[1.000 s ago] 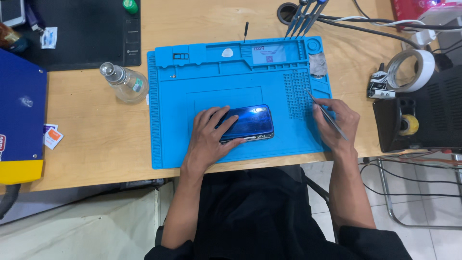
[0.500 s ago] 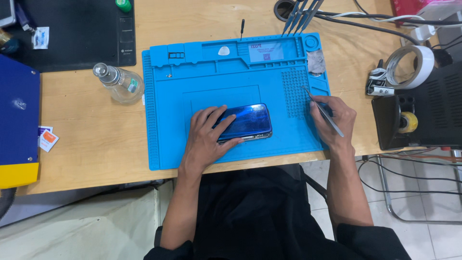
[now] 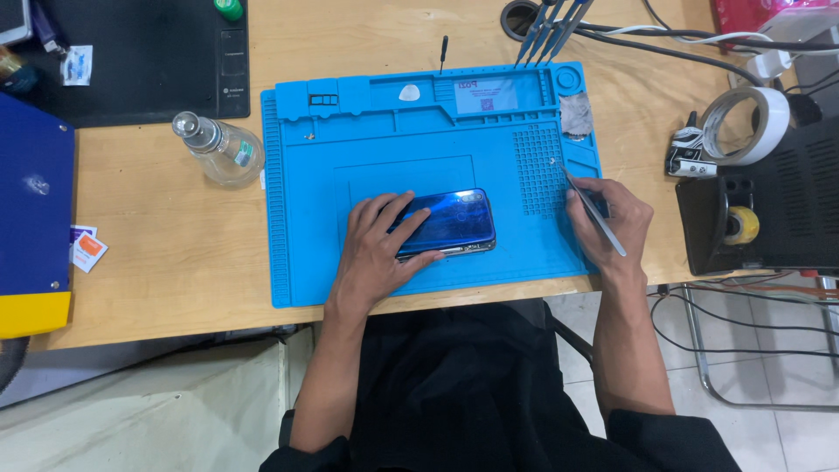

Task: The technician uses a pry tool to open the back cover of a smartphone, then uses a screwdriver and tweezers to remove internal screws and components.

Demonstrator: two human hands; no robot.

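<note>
A glossy blue phone (image 3: 454, 220) lies back-up on a bright blue repair mat (image 3: 350, 175) on the wooden table. My left hand (image 3: 377, 249) rests on the phone's left end, fingers spread over it, pressing it to the mat. My right hand (image 3: 609, 221) grips thin metal tweezers (image 3: 590, 203) at the mat's right side. The tweezer tips point up-left and touch the mat beside the grid of small square cells (image 3: 540, 170).
A clear glass bottle (image 3: 217, 149) lies left of the mat. A white pick (image 3: 409, 93) sits in the mat's top tray. Screwdrivers (image 3: 546, 26) stand behind it. Tape rolls (image 3: 743, 122) and a black box (image 3: 786, 210) sit right; a blue-yellow case (image 3: 31, 218) sits left.
The view has shifted a little. My right hand has edged the tweezer tips up towards the grid of cells. My left hand stays on the phone.
</note>
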